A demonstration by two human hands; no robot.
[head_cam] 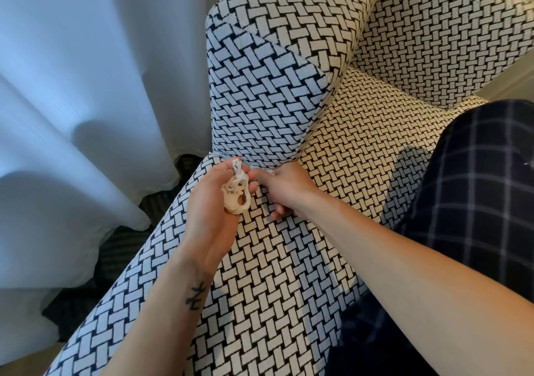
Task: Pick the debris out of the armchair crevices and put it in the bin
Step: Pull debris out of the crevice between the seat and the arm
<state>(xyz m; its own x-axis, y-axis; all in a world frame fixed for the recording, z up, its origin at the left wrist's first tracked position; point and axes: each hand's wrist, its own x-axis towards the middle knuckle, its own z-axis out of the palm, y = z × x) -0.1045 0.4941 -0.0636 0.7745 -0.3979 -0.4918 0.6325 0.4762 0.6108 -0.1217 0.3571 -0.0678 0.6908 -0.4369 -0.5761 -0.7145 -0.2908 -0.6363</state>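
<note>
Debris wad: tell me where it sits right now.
Head view, left of centre: the debris wad sits gripped in the left hand, over the armchair upholstery. The right hand is right beside it, at the crevice.

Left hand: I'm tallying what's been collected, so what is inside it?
The left hand holds a crumpled pale wad of debris, a twisted strand poking out at the top. Whether more pieces lie beneath it is hidden by the palm.

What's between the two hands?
Head view: only the pale debris wad gripped by the left hand, then a sliver of armchair fabric before the right hand.
</note>
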